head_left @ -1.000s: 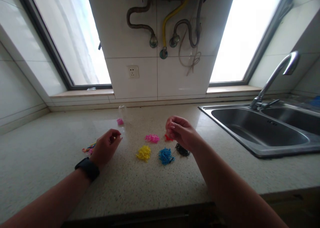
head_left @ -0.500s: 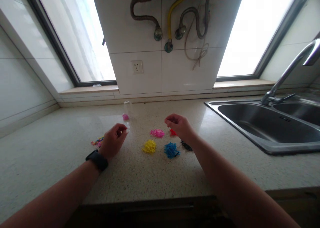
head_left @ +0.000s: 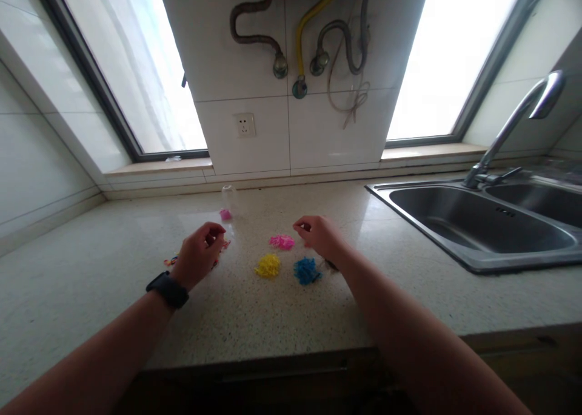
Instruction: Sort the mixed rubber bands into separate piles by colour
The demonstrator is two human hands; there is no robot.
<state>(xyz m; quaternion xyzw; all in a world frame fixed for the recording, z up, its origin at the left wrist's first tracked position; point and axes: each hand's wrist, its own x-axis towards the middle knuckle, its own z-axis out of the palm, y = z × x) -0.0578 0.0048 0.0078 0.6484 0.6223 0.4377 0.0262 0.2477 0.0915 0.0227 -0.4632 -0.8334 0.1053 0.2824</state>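
On the speckled countertop [head_left: 273,318] lie small heaps of tiny bands: pink [head_left: 282,241], yellow [head_left: 268,265] and blue [head_left: 307,270]. A sliver of a black heap [head_left: 331,265] shows beside my right wrist. My right hand [head_left: 318,236] hovers just right of the pink heap with thumb and fingers pinched together; nothing shows in the pinch. My left hand [head_left: 200,254], with a black watch [head_left: 167,289] on the wrist, is curled with fingertips pinched. It covers most of a mixed-colour heap [head_left: 171,261].
A clear container [head_left: 226,213] with something pink inside stands behind my left hand. A steel double sink [head_left: 477,227] with a faucet [head_left: 513,124] fills the right side. Tiled wall with a socket [head_left: 244,125], pipes and two windows rises behind the counter.
My right hand has moved left from above the red heap toward the pink heap, and it now hides the red heap. My left hand has stayed by the mixed heap.
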